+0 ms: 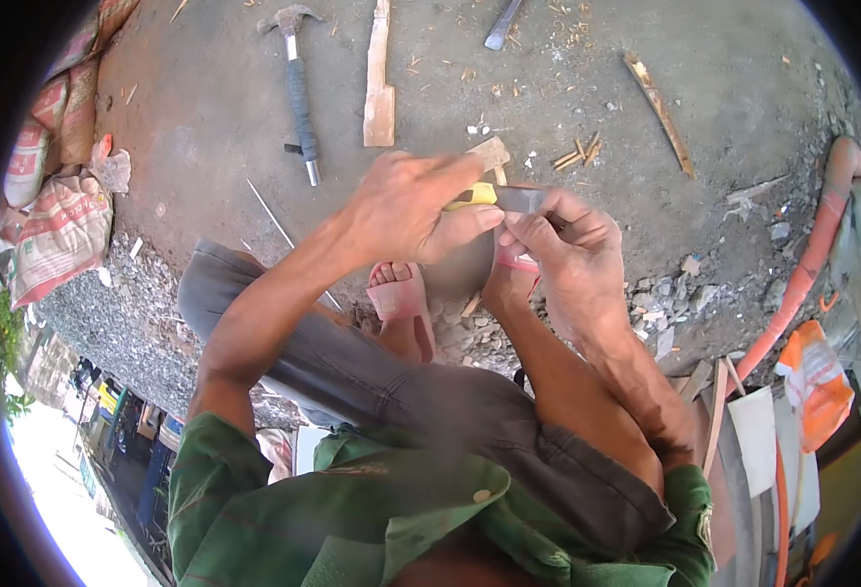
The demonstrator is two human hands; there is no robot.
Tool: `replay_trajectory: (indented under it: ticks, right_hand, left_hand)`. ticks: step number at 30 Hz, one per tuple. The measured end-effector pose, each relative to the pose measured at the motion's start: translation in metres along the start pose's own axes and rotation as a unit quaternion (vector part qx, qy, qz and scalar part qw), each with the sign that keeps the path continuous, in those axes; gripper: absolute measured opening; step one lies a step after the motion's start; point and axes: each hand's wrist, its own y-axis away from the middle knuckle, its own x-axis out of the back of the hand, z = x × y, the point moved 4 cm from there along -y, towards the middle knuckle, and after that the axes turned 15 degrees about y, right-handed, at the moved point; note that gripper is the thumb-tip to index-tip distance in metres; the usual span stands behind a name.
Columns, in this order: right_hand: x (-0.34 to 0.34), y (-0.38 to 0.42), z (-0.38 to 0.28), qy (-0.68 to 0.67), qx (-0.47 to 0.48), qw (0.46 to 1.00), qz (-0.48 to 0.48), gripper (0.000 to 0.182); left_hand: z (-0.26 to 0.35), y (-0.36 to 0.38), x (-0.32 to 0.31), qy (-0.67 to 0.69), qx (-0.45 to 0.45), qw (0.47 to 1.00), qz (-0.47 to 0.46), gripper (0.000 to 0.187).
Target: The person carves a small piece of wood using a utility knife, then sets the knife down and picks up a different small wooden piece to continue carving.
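Observation:
My left hand [420, 205] is closed around the yellow handle [476, 196] of a small tool with a flat grey blade [519, 200]. My right hand [572, 240] pinches at the far end of that blade, its thumb and fingers pressed together there. Both hands are held in front of me above my feet. Just beyond the tool, a small pale piece of wood [492, 153] shows, partly covered by my hands. The exact kind of tool is hard to make out.
A claw hammer [299, 98] lies on the ground beside a notched wooden stick [379, 88]. Farther out are a metal chisel-like bar [504, 24], a wood strip [660, 112] and wood chips [579, 154]. Sacks [64, 230] stand left; an orange pipe [812, 254] runs right.

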Motion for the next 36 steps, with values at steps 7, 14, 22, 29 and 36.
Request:
replay_trajectory:
  ticks: [7, 14, 22, 29, 36]
  right_hand:
    - [-0.003, 0.001, -0.002, 0.019, -0.018, 1.000, 0.001, 0.018]
    - [0.001, -0.013, 0.005, 0.010, -0.028, 0.999, -0.032, 0.017]
    - [0.000, -0.007, -0.001, -0.040, -0.056, 0.994, -0.085, 0.017]
    - [-0.011, -0.007, -0.002, -0.126, -0.096, 0.973, -0.169, 0.022]
    - [-0.010, -0.007, -0.003, -0.101, -0.090, 0.982, -0.134, 0.021]
  left_hand:
    - [-0.004, 0.001, 0.000, -0.007, 0.032, 0.998, -0.044, 0.040]
    - [-0.027, -0.002, 0.007, -0.103, 0.017, 0.995, 0.003, 0.045]
    - [-0.062, -0.002, 0.052, 0.160, 0.226, 0.955, 0.103, 0.047]
    - [-0.008, -0.007, 0.016, 0.447, 0.262, 0.854, 0.049, 0.027]
    - [-0.010, -0.004, 0.016, 0.436, 0.260, 0.860, 0.048, 0.023]
